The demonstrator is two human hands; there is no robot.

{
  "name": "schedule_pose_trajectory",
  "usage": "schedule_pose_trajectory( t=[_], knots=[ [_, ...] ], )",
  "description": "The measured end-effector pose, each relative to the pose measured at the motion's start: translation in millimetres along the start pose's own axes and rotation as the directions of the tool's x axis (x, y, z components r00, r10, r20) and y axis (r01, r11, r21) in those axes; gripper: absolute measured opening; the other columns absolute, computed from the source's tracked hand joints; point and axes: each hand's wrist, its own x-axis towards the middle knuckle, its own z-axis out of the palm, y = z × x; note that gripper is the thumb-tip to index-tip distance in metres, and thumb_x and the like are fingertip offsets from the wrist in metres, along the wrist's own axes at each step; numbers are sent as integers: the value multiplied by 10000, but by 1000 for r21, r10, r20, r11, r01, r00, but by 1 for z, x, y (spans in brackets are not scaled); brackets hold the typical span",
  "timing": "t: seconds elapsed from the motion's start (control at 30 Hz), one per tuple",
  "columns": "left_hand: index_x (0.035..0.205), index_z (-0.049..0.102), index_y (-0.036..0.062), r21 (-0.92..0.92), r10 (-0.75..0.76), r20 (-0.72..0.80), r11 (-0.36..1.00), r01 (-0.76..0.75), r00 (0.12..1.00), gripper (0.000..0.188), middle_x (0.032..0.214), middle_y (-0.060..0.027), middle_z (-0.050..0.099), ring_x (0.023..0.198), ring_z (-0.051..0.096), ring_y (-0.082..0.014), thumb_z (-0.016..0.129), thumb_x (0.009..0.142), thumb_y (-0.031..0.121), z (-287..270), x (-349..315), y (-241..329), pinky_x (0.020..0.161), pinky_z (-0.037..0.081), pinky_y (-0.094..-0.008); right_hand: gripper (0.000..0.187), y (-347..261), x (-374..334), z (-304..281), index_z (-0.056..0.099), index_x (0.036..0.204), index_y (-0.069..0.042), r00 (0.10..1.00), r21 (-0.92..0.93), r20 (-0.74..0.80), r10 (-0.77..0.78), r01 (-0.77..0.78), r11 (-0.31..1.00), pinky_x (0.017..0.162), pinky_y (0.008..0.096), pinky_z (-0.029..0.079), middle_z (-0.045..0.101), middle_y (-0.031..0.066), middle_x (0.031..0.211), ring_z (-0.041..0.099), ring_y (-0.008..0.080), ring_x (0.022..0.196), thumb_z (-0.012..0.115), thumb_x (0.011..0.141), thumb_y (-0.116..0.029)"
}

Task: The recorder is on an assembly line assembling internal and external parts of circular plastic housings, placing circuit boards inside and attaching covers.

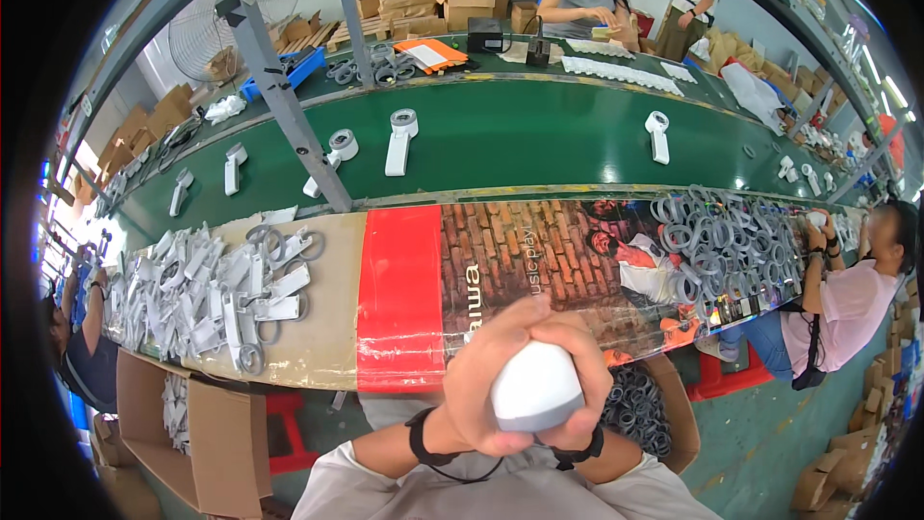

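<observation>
Close in front of my body, I hold a white domed plastic part with a grey rim between both hands. My left hand is closed around its left side, and my right hand grips the right side. Behind my hands stretches a worktop covered with printed sheet. A heap of white handle-shaped parts, some with grey rings, lies on its left. To the right is a pile of grey rings. The dome hides whatever lies beneath it and most of the fingertips.
Beyond the worktop runs a green conveyor belt carrying several white handled pieces with round heads. A grey metal post rises at the left. Below are a cardboard box and a bin of grey rings. Co-workers sit right and across.
</observation>
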Motion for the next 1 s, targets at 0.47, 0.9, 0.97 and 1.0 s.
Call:
schedule_pose_trajectory(
  t=[0.47, 0.9, 0.97, 1.0],
  knots=[
    [1087, 582, -3, 466, -53, 267, 881, -80, 962, 602, 1060, -191, 526, 959, 493, -342, 473, 846, 538, -26, 30, -14, 796, 408, -436, 467, 16, 0, -8, 463, 1154, -19, 650, 596, 271, 709, -692, 407, 861, 312, 434, 519, 80, 1095, 539, 170, 1016, 353, 953, -425],
    [1105, 555, -2, -233, -565, -174, 819, 524, 806, 314, 991, -73, 598, 899, 567, -173, 395, 957, 225, 0, -25, -34, 789, 466, -302, 313, -1, 9, 5, 616, 943, 23, 989, -170, 129, 77, -55, 984, 882, 403, 450, 584, 190, 1147, 568, 328, 1061, 514, 895, -270],
    [1100, 556, -1, -147, -370, -182, 926, 347, 911, 313, 990, -72, 598, 898, 567, -172, 393, 958, 225, -31, 42, -66, 787, 466, -301, 290, -3, 5, 10, 612, 996, 6, 984, -169, 171, 54, -25, 985, 911, 395, 433, 576, 189, 1158, 554, 329, 1082, 530, 891, -252],
    [1095, 557, 0, -113, -285, -193, 957, 268, 939, 312, 988, -72, 598, 896, 567, -171, 391, 959, 226, -38, 71, -71, 785, 466, -301, 290, 0, 3, 9, 609, 1018, -5, 973, -188, 211, 91, -51, 981, 941, 392, 413, 565, 181, 1185, 536, 318, 1116, 540, 890, -255]
  ],
)
